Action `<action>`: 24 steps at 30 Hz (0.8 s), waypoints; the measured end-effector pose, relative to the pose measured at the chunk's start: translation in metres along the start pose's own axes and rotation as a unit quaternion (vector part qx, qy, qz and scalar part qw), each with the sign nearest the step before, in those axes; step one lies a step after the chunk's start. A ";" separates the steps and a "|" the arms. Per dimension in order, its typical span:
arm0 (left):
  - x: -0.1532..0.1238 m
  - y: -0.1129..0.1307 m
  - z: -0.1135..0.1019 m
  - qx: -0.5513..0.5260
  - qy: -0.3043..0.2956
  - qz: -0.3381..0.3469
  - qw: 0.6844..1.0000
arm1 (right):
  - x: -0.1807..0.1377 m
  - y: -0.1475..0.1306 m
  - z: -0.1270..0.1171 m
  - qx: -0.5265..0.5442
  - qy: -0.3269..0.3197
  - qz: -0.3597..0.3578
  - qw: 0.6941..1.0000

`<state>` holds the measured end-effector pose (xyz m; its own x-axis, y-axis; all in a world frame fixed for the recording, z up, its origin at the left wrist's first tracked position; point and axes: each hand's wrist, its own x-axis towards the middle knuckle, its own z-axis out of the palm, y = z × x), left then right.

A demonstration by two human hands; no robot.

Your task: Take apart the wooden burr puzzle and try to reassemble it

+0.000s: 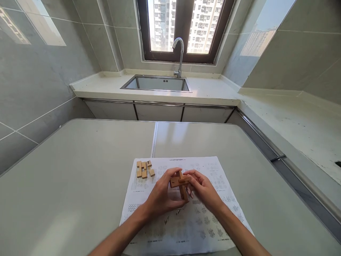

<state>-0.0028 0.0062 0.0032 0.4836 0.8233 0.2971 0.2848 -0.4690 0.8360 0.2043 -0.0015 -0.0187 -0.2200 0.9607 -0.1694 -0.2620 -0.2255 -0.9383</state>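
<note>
In the head view, a crossed wooden puzzle assembly (180,184) was gripped above the printed sheet (186,213) by the left hand (162,195) and right hand (202,188), fingers closed on it, while apparently four loose wooden pieces (144,169) lay at the sheet's far left corner.

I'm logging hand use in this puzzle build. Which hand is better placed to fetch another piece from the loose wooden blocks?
Probably left. The loose wooden blocks lie on the instruction sheet on the left hand side; the right hand would cross over the crossed wooden pieces.
</note>
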 end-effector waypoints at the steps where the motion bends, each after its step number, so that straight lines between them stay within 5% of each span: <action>1: 0.000 -0.001 0.000 0.000 -0.001 -0.007 1.000 | 0.000 0.000 -0.001 0.004 0.000 0.001 1.000; 24: -0.001 -0.003 0.002 0.002 -0.007 -0.037 0.999 | 0.001 0.001 -0.004 0.049 -0.015 -0.001 0.999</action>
<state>-0.0021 0.0065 -0.0007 0.4729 0.8510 0.2283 0.3232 -0.4087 0.8535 0.2076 -0.0004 -0.0207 -0.2461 0.9565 -0.1567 -0.3532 -0.2391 -0.9045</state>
